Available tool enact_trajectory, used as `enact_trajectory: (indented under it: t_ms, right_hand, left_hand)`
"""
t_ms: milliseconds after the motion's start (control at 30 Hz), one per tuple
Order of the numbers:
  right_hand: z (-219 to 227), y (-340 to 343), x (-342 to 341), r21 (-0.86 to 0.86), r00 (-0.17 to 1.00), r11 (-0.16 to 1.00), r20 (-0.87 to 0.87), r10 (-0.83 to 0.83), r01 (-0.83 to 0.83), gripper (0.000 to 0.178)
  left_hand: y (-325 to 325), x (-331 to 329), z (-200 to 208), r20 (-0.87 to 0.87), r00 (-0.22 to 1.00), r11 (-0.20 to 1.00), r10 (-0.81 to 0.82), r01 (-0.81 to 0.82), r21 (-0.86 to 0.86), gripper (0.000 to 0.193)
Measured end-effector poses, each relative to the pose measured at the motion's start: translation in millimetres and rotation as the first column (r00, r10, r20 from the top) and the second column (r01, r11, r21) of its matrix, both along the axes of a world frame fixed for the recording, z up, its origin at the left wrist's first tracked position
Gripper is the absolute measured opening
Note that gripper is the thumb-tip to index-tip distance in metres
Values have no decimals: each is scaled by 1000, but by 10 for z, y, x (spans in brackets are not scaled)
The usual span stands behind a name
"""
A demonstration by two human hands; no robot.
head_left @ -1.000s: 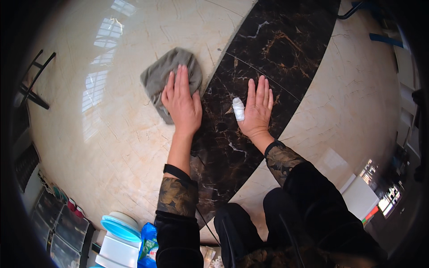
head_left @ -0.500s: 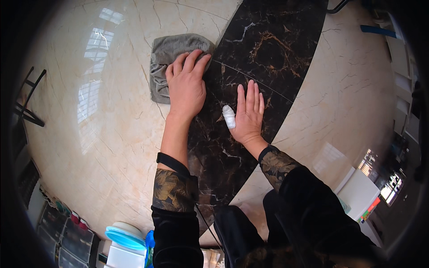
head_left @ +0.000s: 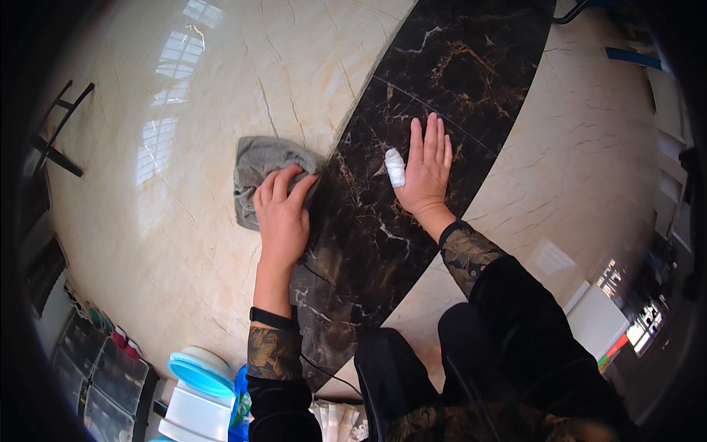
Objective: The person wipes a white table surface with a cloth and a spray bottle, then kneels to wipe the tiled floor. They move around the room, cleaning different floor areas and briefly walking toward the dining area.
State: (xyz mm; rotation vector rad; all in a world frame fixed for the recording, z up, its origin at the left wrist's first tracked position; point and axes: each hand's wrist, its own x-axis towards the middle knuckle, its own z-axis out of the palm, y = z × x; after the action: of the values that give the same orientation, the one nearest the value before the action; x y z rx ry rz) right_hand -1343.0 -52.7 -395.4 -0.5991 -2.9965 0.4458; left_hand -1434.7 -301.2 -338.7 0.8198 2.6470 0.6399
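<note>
My left hand (head_left: pixel 282 221) rests on a crumpled grey cloth (head_left: pixel 258 163), its fingers bent over the near right part of the fabric. The cloth lies on the cream marble-look floor (head_left: pixel 199 243), close against the edge of a black veined floor strip (head_left: pixel 412 81). On that dark strip my right hand (head_left: pixel 427 177) lies flat, palm down, fingers stretched out and holding nothing. White bandage (head_left: pixel 395 168) wraps its thumb.
Black metal legs (head_left: pixel 62 129) stand at the far left. At the lower left are dark see-through boxes (head_left: pixel 121 376), red shoes (head_left: pixel 125 342) and a light blue basin (head_left: pixel 202 372). A thin black cable (head_left: pixel 328 370) runs near my knees (head_left: pixel 394 368). A white box (head_left: pixel 596 320) stands at the right.
My left hand has drawn the grey cloth toward me and slightly left, and its fingers are more bent. My right hand stays flat on the dark strip while the view shifts a little.
</note>
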Motion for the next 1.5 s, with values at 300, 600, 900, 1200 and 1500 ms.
enact_trajectory:
  t_ms: [300, 600, 900, 1200, 1500]
  right_hand:
    - [-68, 5, 23, 60, 998, 998, -50, 31, -28, 73]
    - [-109, 10, 45, 66, 997, 997, -62, 50, -46, 76]
    - [-113, 11, 29, 91, 997, 995, -52, 52, -47, 76]
    - [-210, 33, 50, 139, 999, 990, -42, 34, -28, 75]
    - [-197, 8, 43, 191, 992, 981, -114, 48, -25, 69]
  left_hand:
    - [-745, 269, 292, 74, 993, 987, -90, 99, -126, 80]
    - [-534, -5, 128, 19, 892, 840, -452, 433, -325, 67]
    - [-874, 303, 123, 78, 952, 942, -297, 305, -137, 48]
    - [-1508, 923, 167, 293, 953, 986, 78, -31, -164, 53]
    - [-2458, 1196, 407, 886, 31, -65, 462, -996, 69, 52]
